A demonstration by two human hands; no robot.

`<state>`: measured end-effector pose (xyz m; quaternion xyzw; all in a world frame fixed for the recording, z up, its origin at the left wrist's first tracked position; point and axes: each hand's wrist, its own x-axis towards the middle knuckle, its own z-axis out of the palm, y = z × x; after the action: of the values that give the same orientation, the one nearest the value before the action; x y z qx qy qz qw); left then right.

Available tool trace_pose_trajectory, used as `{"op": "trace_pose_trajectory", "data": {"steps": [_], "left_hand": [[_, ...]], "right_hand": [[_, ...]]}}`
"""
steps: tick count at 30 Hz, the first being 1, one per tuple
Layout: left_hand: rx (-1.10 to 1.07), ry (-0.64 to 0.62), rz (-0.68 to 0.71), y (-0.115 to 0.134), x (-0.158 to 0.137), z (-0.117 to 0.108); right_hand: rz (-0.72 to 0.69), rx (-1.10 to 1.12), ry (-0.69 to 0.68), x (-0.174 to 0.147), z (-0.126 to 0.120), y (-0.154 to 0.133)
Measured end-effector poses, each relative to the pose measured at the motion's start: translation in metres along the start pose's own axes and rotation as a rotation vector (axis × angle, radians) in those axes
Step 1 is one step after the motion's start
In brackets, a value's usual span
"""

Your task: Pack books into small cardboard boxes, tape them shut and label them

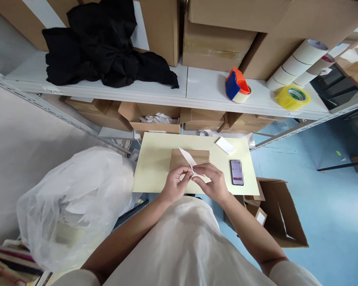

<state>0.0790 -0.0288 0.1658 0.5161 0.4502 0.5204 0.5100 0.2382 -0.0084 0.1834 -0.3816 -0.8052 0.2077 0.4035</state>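
Note:
A white paper slip (187, 157), thin and tilted up, is between my two hands over the table (155, 159). My left hand (176, 183) pinches its lower end between thumb and fingers. From the other side, my right hand (212, 182) holds the slip near the same end, its fingertips almost touching those of the left. Whether the slip is a peel-off label I cannot tell. Just behind it lies a flat brown cardboard box (176, 157) on the table, its near side partly covered by my hands.
A phone (236, 172) and a small white block (224, 145) lie on the table's right side. The shelf ahead bears black cloth (98, 47), a tape dispenser (236, 85) and yellow tape (292, 97). A plastic bag (77, 198) bulges at left; an open carton (282, 214) stands right.

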Motion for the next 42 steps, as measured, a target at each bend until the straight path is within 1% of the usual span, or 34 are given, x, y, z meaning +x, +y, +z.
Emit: {"op": "trace_pose_trajectory", "data": {"steps": [3, 5, 7, 9, 13, 15, 17, 20, 24, 26, 30, 33, 36, 38, 42], "left_hand": [[0.157, -0.036, 0.085, 0.009, 0.004, -0.003], [0.215, -0.058, 0.089, 0.015, 0.007, -0.004], [0.234, -0.081, 0.073, 0.018, 0.010, -0.006], [0.240, -0.100, 0.055, 0.016, 0.016, -0.012], [0.260, -0.066, -0.019, 0.003, 0.029, -0.037], [0.252, -0.054, -0.086, -0.005, 0.036, -0.053], [0.223, -0.060, -0.142, -0.011, 0.043, -0.068], [0.148, -0.046, -0.210, -0.017, 0.053, -0.087], [0.018, 0.058, -0.313, -0.021, 0.071, -0.107], [-0.002, 0.076, -0.359, -0.021, 0.081, -0.114], [0.085, 0.084, -0.371, -0.019, 0.104, -0.130], [0.163, 0.105, -0.378, -0.025, 0.125, -0.148], [0.222, 0.117, -0.380, -0.038, 0.149, -0.170], [0.293, 0.138, -0.355, -0.049, 0.168, -0.184], [0.451, 0.187, -0.313, -0.071, 0.217, -0.201]], "right_hand": [[0.146, 0.099, -0.078, 0.008, -0.005, -0.007], [0.205, 0.135, -0.102, 0.011, -0.006, -0.008], [0.284, 0.187, -0.094, 0.011, -0.005, -0.004], [0.408, 0.292, -0.054, 0.009, -0.003, 0.004], [0.688, 0.550, 0.117, 0.005, 0.001, 0.031], [0.776, 0.632, 0.168, 0.001, 0.002, 0.044], [0.835, 0.699, 0.191, -0.002, 0.001, 0.055], [0.900, 0.787, 0.204, -0.006, -0.002, 0.067], [0.941, 0.842, 0.202, -0.007, -0.008, 0.076], [0.953, 0.840, 0.201, -0.007, -0.011, 0.080], [0.988, 0.838, 0.207, -0.009, -0.017, 0.090], [1.037, 0.835, 0.237, -0.014, -0.020, 0.097], [1.072, 0.838, 0.318, -0.020, -0.021, 0.103], [1.089, 0.836, 0.365, -0.023, -0.022, 0.105], [1.114, 0.834, 0.374, -0.029, -0.022, 0.102]]}}
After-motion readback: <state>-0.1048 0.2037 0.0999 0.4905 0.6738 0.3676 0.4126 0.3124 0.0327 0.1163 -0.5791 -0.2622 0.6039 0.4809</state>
